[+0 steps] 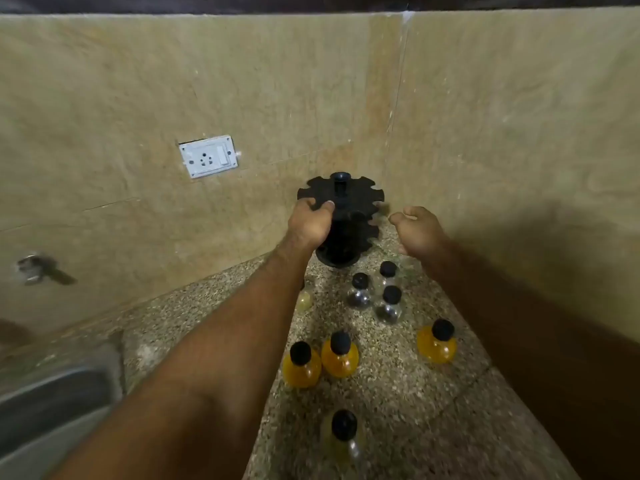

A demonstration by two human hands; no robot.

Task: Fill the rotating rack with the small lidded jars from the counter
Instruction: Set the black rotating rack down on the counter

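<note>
lower left of frame: sink [52, 410], steel, bordering counter [398, 393]. hazard there: any jar knocked leftward, over the edge and in.

left of centre, on wall: socket [209, 156]. no bearing on the job.

centre: left hand [310, 221] gripping rim of rack's top disc, fingers curled over the edge, thumb on top. rack [346, 195] black, two notched discs on a post, set in the wall corner, visible notches all empty. base touching counter or just clear of it: cannot tell. judged risk: pulling at the top disc alone, high above the base, likely to tip the rack toward the jars, or merely spin the disc instead of shifting the stand.

below rack, centre down to bottom edge: black-lidded, round-bellied jars. clear jars [360, 291], three, bunched near rack base. pale jar [304, 299] half hidden beside left forearm. yellow pair [340, 355] close together, lower centre. bottom jar [344, 434] blurred. left forearm directly above pale jar and yellow pair; a dropped elbow enough to bowl them over, round bodies prone to rolling.

right of centre: right hand [419, 230] loosely curled, holding nothing, near rack, not touching.

further right: lone yellow jar [437, 342] beside right forearm; same sweeping hazard.
</note>
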